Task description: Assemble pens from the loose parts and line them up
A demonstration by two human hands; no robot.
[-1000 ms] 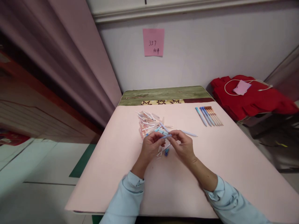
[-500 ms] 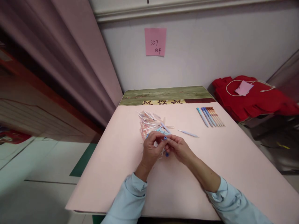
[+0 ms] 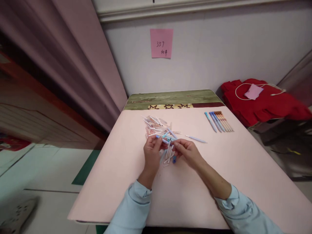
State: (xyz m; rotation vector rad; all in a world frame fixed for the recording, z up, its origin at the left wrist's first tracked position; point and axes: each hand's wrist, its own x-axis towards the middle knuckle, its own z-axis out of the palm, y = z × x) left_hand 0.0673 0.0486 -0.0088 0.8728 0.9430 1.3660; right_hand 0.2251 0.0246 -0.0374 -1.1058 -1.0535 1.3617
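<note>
Over the front of a loose pile of pen parts (image 3: 156, 125), both hands work at one light-blue pen (image 3: 166, 141) held slantwise. My left hand (image 3: 152, 151) pinches its darker blue end. Opposite, my right hand (image 3: 188, 151) pinches the other end between thumb and fingertips. Thin white refills (image 3: 169, 155) and clear barrel pieces lie under and between the hands. A small dark-blue pen topper (image 3: 174, 159) rests on the table just below the right fingertips. Beyond the right hand lies a pale blue pen barrel with a white refill end (image 3: 197, 139).
At the right, a neat row of finished-looking pens (image 3: 220, 122) has blue and brown tops. The pink-covered table (image 3: 190, 195) meets a wall bearing a pink note (image 3: 161, 43). Red cloth (image 3: 265, 107) with a white cable lies to the right. A curtain (image 3: 97, 55) hangs left.
My hands have drawn apart, the left moving leftward, and the pen between them now shows lengthwise. Earlier only its round blue end was visible between the fingertips.
</note>
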